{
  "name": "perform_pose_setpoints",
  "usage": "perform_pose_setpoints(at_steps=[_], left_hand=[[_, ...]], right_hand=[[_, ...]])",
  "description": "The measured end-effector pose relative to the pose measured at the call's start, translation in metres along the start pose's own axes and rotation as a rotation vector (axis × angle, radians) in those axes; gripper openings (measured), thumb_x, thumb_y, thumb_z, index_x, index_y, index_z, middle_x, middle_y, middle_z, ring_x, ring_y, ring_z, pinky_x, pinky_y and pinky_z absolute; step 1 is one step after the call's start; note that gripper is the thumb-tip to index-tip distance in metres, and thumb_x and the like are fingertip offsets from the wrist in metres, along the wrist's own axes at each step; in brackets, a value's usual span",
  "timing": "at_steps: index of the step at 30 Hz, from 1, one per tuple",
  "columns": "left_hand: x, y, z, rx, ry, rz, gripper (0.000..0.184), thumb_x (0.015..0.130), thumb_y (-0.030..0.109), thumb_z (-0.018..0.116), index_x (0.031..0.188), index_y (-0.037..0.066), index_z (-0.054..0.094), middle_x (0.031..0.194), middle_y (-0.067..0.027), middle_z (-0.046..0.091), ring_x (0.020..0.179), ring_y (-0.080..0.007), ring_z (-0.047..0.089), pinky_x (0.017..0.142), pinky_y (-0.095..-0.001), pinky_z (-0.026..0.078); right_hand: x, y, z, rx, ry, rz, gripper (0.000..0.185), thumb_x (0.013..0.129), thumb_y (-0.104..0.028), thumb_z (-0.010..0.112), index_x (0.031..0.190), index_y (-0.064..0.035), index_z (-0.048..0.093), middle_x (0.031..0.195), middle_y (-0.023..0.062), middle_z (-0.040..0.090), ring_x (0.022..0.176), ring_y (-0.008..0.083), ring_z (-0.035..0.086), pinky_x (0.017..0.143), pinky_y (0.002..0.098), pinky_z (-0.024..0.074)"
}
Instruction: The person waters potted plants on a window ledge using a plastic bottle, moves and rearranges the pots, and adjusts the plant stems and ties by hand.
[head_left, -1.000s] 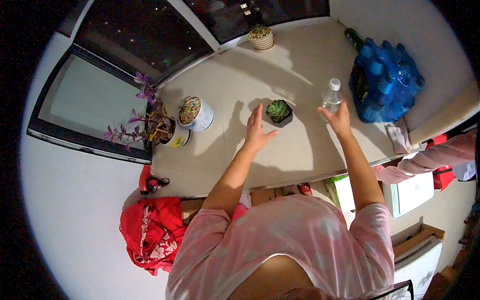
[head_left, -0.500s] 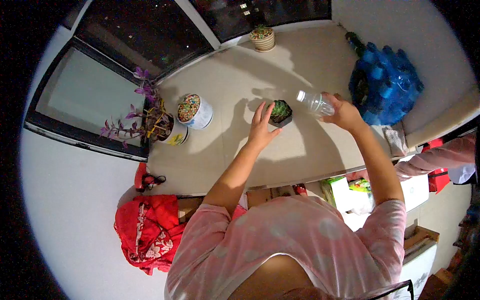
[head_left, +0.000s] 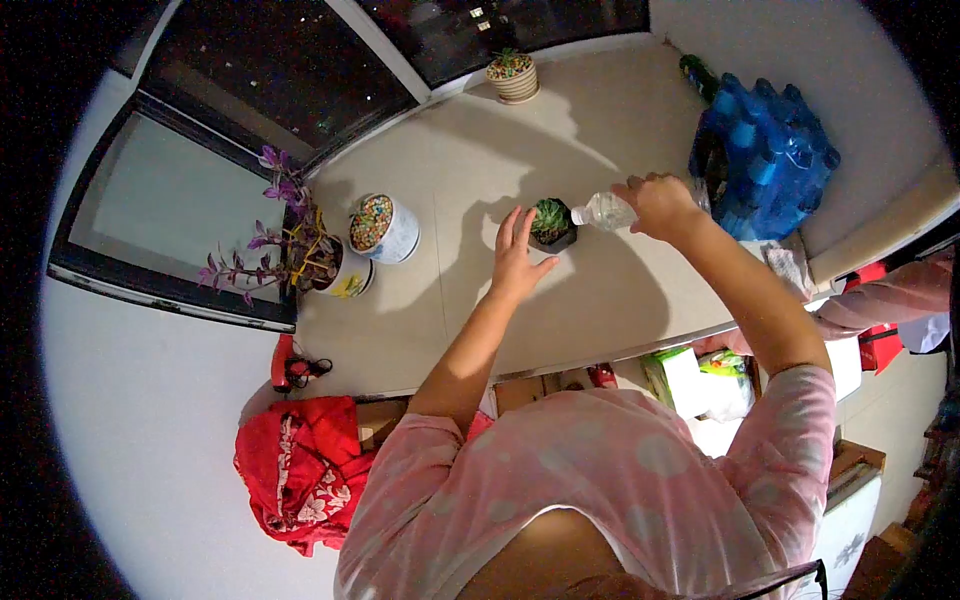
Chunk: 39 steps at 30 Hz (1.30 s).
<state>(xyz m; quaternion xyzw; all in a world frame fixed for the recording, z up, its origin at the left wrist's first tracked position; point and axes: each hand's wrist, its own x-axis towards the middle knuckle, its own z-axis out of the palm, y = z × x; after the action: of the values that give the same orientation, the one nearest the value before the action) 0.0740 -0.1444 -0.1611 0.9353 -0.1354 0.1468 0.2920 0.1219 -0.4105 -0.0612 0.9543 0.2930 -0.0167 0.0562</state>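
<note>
While the left hand [head_left: 517, 262] waits with thumb and fingers spread beside the little plant [head_left: 550, 216], touching or not I can't tell, here's the right hand [head_left: 660, 207] wrapped around a clear bottle [head_left: 606, 212], tipped over, its white end pointing at the plant, whose dark pot [head_left: 558, 244] sits on the pale ledge [head_left: 590, 310]!

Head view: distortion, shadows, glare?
Head view: straight edges bowed, corners black; head view: dark shadows on the pale ledge around the left hand and succulent; head view: small bright glints on the blue plastic bundle; head view: clear bottle looks faint.
</note>
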Motion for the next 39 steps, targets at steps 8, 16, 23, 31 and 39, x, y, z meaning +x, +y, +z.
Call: perform_pose_setpoints(at_steps=[8,16,23,31,39], left_hand=[[-0.009,-0.004,0.002,-0.024,0.013,-0.005,0.093,0.06,0.022,0.081,0.137,0.012,0.029,0.14,-0.0167,0.027,0.129,-0.0355,0.026,0.105,-0.0441,0.028],[-0.013,-0.006,0.001,-0.079,-0.001,-0.022,0.099,0.063,0.018,0.08,0.142,0.014,0.019,0.143,-0.019,0.023,0.131,-0.0361,0.023,0.106,-0.0438,0.027],[-0.017,-0.006,0.001,-0.184,0.011,-0.077,0.099,0.061,0.018,0.081,0.14,0.011,0.022,0.139,-0.0185,0.029,0.129,-0.0348,0.026,0.104,-0.0428,0.029],[-0.023,-0.01,0.0,-0.179,0.009,-0.092,0.098,0.061,0.017,0.081,0.14,0.011,0.022,0.138,-0.0173,0.03,0.128,-0.0343,0.027,0.104,-0.0418,0.03],[-0.025,-0.012,0.002,-0.196,-0.019,-0.1,0.098,0.062,0.019,0.08,0.14,0.011,0.021,0.138,-0.0174,0.03,0.128,-0.0338,0.027,0.104,-0.0418,0.03]], right_hand=[[0.002,0.012,0.006,0.111,0.064,-0.009,0.061,0.067,-0.026,0.074,0.122,-0.0137,0.05,0.106,0.0094,0.059,0.096,0.0279,0.06,0.081,0.0393,0.0487],[-0.004,0.016,-0.005,0.142,-0.02,0.044,0.06,0.068,-0.02,0.074,0.122,-0.013,0.049,0.111,0.0113,0.059,0.096,0.0314,0.06,0.08,0.0404,0.0504],[-0.013,0.02,-0.006,0.101,0.087,0.023,0.059,0.068,-0.024,0.074,0.121,-0.0136,0.05,0.109,0.0099,0.061,0.094,0.031,0.062,0.077,0.0433,0.0503],[-0.019,0.018,-0.002,0.118,0.037,0.028,0.06,0.068,-0.028,0.074,0.121,-0.0145,0.05,0.109,0.0093,0.061,0.094,0.0303,0.062,0.077,0.0416,0.0508],[-0.027,0.006,-0.005,0.123,0.035,0.033,0.064,0.068,-0.032,0.074,0.124,-0.0146,0.048,0.11,0.0091,0.06,0.096,0.0287,0.061,0.078,0.0403,0.0506]])
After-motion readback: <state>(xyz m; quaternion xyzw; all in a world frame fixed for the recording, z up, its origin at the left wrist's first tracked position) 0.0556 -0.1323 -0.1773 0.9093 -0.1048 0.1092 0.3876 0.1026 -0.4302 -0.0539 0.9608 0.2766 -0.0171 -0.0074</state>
